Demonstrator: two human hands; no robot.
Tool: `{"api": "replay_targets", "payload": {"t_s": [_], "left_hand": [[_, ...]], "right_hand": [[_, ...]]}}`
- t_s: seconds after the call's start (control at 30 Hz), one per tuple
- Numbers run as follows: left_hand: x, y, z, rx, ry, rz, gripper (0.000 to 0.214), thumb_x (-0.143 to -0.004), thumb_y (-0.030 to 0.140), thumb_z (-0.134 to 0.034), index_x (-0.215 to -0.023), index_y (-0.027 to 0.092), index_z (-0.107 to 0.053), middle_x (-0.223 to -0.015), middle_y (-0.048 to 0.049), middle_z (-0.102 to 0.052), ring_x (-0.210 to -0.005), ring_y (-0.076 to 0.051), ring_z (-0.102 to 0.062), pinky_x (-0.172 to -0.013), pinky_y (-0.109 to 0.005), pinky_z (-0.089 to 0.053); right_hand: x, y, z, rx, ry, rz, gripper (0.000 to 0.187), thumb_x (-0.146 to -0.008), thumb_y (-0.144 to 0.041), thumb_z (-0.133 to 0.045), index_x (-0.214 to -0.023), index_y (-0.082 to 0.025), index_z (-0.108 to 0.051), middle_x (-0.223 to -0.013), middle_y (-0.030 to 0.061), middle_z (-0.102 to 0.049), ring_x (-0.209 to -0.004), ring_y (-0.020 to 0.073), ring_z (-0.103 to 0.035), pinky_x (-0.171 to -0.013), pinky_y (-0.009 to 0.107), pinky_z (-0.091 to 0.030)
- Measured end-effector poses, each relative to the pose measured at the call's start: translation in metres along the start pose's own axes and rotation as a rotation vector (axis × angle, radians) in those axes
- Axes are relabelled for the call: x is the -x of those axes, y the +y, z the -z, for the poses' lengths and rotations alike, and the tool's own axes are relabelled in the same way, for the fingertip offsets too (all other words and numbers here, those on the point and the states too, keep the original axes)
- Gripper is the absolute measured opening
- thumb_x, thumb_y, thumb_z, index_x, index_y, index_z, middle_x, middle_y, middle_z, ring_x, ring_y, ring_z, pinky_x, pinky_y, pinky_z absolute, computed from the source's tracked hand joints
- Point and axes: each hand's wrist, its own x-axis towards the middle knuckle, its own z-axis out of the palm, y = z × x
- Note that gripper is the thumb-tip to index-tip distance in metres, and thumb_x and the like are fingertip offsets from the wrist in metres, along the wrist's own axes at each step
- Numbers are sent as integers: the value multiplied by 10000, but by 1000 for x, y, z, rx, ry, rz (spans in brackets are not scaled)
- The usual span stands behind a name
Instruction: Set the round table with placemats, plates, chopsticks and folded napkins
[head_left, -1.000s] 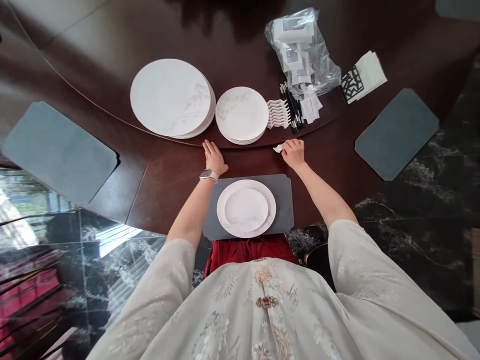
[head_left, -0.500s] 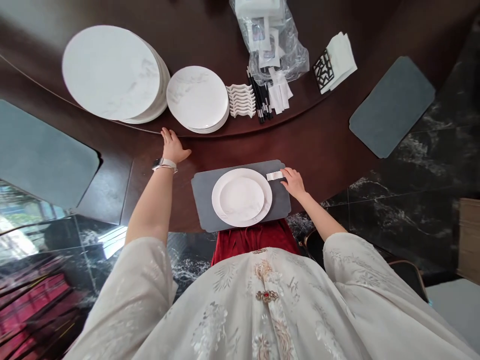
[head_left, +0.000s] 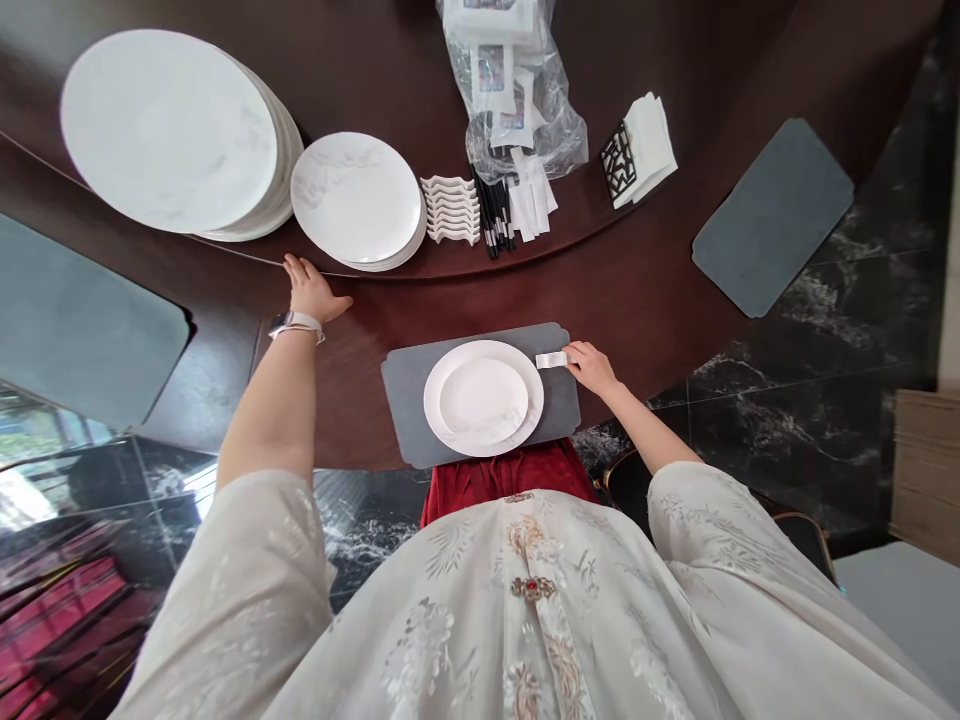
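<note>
My left hand [head_left: 313, 292] lies open, fingers spread on the rim of the brown turntable [head_left: 259, 252], just below the stacks of white plates. In my right hand [head_left: 590, 368], a white chopstick rest [head_left: 551, 359] is pinched between the fingers, at the right of a place setting. That setting is a small white plate [head_left: 484, 400] on a larger white plate [head_left: 482, 449], both on a grey placemat [head_left: 405, 400]. I cannot tell whether the rest touches the placemat.
On the turntable stand large plates [head_left: 169, 130], smaller plates [head_left: 356, 195], several chopstick rests [head_left: 452, 208], black chopsticks [head_left: 493, 210], white paper packets [head_left: 532, 198], a plastic bag [head_left: 562, 120] and a napkin holder [head_left: 619, 165]. Grey placemats lie left [head_left: 82, 310] and right [head_left: 772, 218].
The turntable has turned, its near side and everything on it shifting left. My left hand has moved left along with the rim. My right hand keeps the chopstick rest, shifted only slightly.
</note>
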Motion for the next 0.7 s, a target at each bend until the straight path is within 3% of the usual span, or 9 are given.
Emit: {"api": "replay_targets", "payload": {"t_s": [0.1,0.17,0.23,0.33,0.47,0.57,0.7], "left_hand": [[-1,-4,3,20,6,-15,1130,-692,144,-823,-1477,-197,-86,-1622,-377,17,-1536,-429,-69,-1235,-593,-135],[-1,-7,4,47,15,-39,1128,-666,122,-828,-1452,-227,-97,-1606,-405,17,-1530,-458,-17,-1236,-597,-107],[-1,-8,4,63,23,-55,1131,-651,116,-835,-1436,-242,-103,-1597,-419,22,-1521,-480,17,-1236,-596,-92],[0,-9,2,56,37,-45,1129,-664,128,-827,-1444,-231,-94,-1603,-408,35,-1521,-478,34,-1238,-587,-93],[0,-8,4,42,15,-21,1130,-672,192,-772,-1488,-195,-93,-1619,-382,42,-1531,-461,60,-1251,-565,-78],[0,-9,10,58,-7,0,1152,-640,258,-734,-1519,-158,-118,-1631,-361,12,-1540,-453,52,-1255,-564,-106],[9,-4,8,140,-7,35,1099,-636,277,-686,-1545,-84,-184,-1647,-323,-47,-1549,-444,-22,-1247,-577,-173]], "right_hand": [[-1,-2,10,-29,-25,-20,331,-890,-191,-589,-1211,-196,-669,-1235,112,-663,-1113,279,-579,-922,393,-502],[-16,-8,20,-63,-1,-34,334,-862,-268,-664,-1187,-194,-692,-1234,122,-660,-1120,294,-581,-944,420,-499],[-53,-21,34,-133,81,-66,355,-856,-347,-688,-1173,-189,-702,-1240,129,-656,-1113,288,-594,-956,421,-499],[-144,-56,57,-274,200,-138,308,-950,-344,-552,-1166,-169,-687,-1159,112,-684,-984,225,-640,-922,359,-512],[-261,-103,81,-306,290,-419,283,-971,-289,-522,-1166,-131,-652,-1064,130,-683,-1028,253,-638,-942,400,-508],[-301,-115,92,-326,345,-519,285,-941,-298,-602,-1142,-100,-645,-1062,169,-653,-1098,307,-626,-952,464,-513],[-311,-107,102,-437,335,-490,331,-869,-313,-730,-1087,-78,-648,-975,162,-652,-1093,316,-638,-916,433,-548]]}}
